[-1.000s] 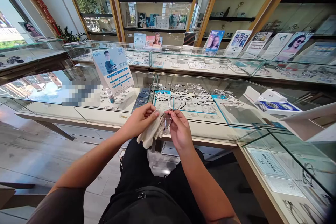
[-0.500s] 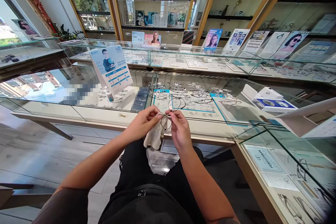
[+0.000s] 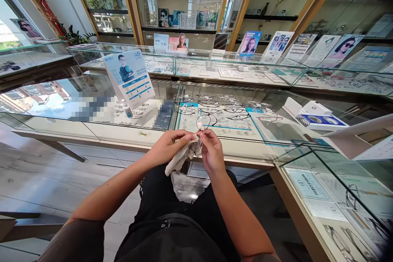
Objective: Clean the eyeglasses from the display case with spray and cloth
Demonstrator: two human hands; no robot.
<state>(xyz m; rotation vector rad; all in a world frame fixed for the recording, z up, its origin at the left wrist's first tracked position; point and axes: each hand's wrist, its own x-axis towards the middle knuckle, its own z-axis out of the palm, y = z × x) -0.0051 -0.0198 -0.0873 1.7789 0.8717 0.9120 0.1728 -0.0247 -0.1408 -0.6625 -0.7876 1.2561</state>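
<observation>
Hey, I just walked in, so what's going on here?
Someone is at a glass display counter with both hands busy. The left hand holds a pale cloth at the lower lens of some round glasses, which the right hand grips. The other lens sticks up above the fingers. A small bottle stands by a sign.

A cream cloth (image 3: 177, 162) and dark-rimmed glasses (image 3: 200, 124) show at the centre, above black trousers (image 3: 153, 194) at the bottom, with pale grey plank-patterned floor (image 3: 69, 163) lower left, a blue-and-white sign (image 3: 129, 78) left of centre, a white-and-blue box (image 3: 324, 121) at right, and tan posts (image 3: 134, 12) up top.
</observation>
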